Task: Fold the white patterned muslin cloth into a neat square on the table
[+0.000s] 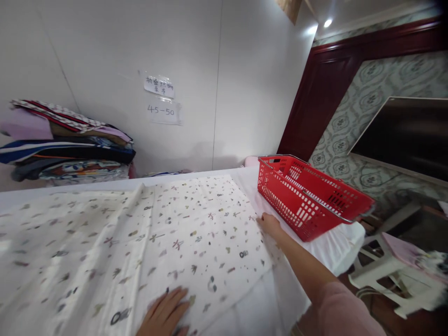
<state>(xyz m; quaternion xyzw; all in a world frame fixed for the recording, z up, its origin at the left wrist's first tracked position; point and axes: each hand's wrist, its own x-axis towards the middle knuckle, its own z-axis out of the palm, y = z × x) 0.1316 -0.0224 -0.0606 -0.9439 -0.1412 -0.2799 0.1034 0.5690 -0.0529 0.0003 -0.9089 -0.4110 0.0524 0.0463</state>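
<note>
A thin white cloth (203,233) with small printed figures lies spread over the table, partly rumpled with long creases on its left part. My left hand (166,311) rests on the cloth near the front, palm down with the fingers stretched out. At the cloth's right edge, my right hand (269,224) is closed, with the fingertips pinching the border. A red plastic basket (301,196) with metal handles stands just beyond my right hand on the table.
A pile of folded clothes (70,144) stands at the back left against the white wall (182,37). Two paper notes (164,112) are taped there. To the right are a white stool (402,266), a dark screen (406,140) and the table's right edge (353,242).
</note>
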